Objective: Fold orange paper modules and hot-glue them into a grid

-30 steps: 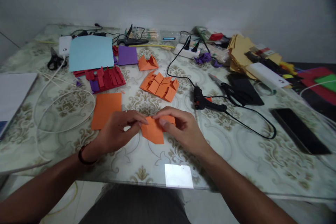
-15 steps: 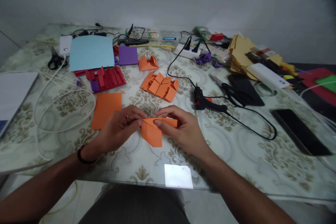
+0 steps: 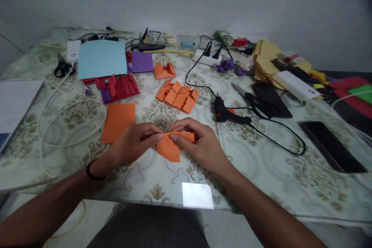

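Observation:
Between my hands is a piece of folded orange paper (image 3: 170, 149), held just above the table near its front. My left hand (image 3: 138, 141) pinches its upper left edge with thumb and fingertips. From the right, my right hand (image 3: 202, 141) grips the paper, thumb on the front and fingers behind. An orange sheet (image 3: 116, 120) lies flat by my left hand, partly behind it. Beyond the hands sit a group of folded orange paper pieces (image 3: 178, 97) and another folded orange piece (image 3: 164, 70).
A black glue gun (image 3: 223, 110) with a looping cord lies right of my hands, near scissors (image 3: 258, 104) and a phone (image 3: 331, 145). Back left are a light blue sheet (image 3: 101, 58), a purple square (image 3: 142, 62) and folded red strips (image 3: 122, 87). A white cable (image 3: 43, 124) curls at left.
My left thumb has slid slightly right along the paper's upper edge, covering more of its corner. My right hand keeps its grip, nearly still. Nothing else on the table has moved.

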Available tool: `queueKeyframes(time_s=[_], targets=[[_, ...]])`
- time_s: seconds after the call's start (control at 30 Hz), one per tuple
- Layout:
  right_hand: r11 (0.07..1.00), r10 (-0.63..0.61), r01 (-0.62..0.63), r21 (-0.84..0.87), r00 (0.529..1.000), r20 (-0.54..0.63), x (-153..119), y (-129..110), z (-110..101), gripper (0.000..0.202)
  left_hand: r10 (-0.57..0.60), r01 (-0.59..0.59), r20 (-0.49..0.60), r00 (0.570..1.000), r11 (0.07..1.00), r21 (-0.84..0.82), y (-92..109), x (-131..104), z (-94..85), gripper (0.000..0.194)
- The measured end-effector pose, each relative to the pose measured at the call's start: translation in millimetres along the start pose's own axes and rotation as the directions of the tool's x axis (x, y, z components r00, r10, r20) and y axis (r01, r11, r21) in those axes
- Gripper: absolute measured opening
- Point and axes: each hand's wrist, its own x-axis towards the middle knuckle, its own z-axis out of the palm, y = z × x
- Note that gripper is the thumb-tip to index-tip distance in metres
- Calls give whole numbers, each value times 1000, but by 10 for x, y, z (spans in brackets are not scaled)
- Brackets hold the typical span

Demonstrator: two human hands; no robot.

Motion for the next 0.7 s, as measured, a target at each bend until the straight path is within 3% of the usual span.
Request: queueKeyframes(time_s=[0.23, 0.43, 0.7], targets=[[990, 72, -62, -129, 995, 73, 13, 5, -1, 12, -15, 15, 1, 1000, 1000, 18, 8, 2, 9, 25], [989, 100, -89, -117, 991, 94, 5, 21, 31, 11, -28, 28, 26, 999, 1000, 2, -7, -18, 39, 24], [985, 120, -104, -140, 986, 117, 18, 25, -20, 20, -20, 18, 11, 1000, 992, 124, 22, -19, -34, 30]])
